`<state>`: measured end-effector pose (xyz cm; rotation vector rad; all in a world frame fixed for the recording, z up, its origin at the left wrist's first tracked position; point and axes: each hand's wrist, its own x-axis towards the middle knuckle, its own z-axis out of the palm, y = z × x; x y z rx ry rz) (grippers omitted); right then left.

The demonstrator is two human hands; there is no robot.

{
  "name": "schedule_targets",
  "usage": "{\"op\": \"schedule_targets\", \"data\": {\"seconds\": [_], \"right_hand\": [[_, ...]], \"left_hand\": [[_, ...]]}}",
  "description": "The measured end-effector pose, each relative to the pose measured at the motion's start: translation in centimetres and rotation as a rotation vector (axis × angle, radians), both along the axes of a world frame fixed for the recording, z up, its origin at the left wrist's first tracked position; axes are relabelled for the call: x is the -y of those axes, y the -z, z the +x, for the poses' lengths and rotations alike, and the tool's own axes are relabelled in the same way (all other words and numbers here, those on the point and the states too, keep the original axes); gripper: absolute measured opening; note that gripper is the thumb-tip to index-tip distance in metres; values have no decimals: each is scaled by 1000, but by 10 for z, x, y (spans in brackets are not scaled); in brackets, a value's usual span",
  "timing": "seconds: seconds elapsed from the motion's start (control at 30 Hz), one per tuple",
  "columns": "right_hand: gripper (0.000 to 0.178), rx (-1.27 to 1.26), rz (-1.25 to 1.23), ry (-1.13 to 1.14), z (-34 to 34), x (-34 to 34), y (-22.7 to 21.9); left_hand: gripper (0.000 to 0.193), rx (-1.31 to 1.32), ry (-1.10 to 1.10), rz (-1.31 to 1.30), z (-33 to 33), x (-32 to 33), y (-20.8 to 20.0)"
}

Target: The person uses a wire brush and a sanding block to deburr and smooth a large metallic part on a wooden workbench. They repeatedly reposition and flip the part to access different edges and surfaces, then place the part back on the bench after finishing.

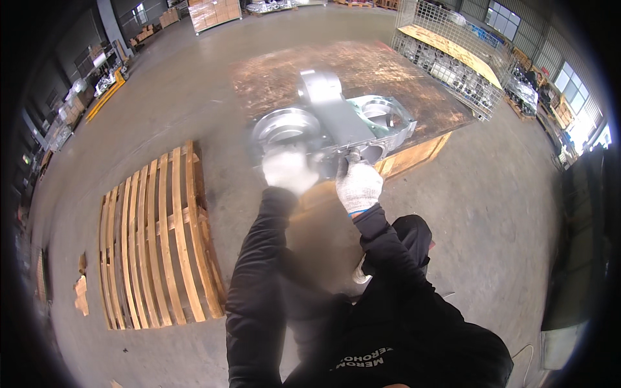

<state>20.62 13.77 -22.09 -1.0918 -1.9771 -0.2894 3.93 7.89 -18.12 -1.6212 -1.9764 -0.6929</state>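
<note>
A large silver metal casting [346,119] rests on the near edge of a worn wooden crate top. A big round opening [286,126] shows at its left and another ring [380,111] at its right. A raised cylindrical part stands at the back. My left hand [289,169], in a white knit glove, is at the casting's near left side; a haze smears its fingers. My right hand [359,183], gloved alike, reaches the near edge by a smaller hole. Its fingers are closed there, with a small dark bit at the tips that I cannot make out.
The wooden crate top [272,74] spreads beyond the casting. A slatted wooden pallet [155,239] is on the floor to my left. At the far right stands a wire mesh cage [446,55] holding metal parts. Stacked cartons [215,14] are at the back, by the concrete floor [162,84].
</note>
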Motion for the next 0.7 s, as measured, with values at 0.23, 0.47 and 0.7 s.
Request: {"op": "schedule_targets", "data": {"seconds": [0.23,0.47,0.7], "right_hand": [[33,-183,-313,-381,2,6,-38],[30,-660,-456,-660,0,-25,-99],[40,341,-140,-737,-98,-59,-127]], "left_hand": [[47,76,9,-103,3,6,-8],[43,63,49,61,4,12,-12],[46,228,-80,-153,22,18,-16]]}}
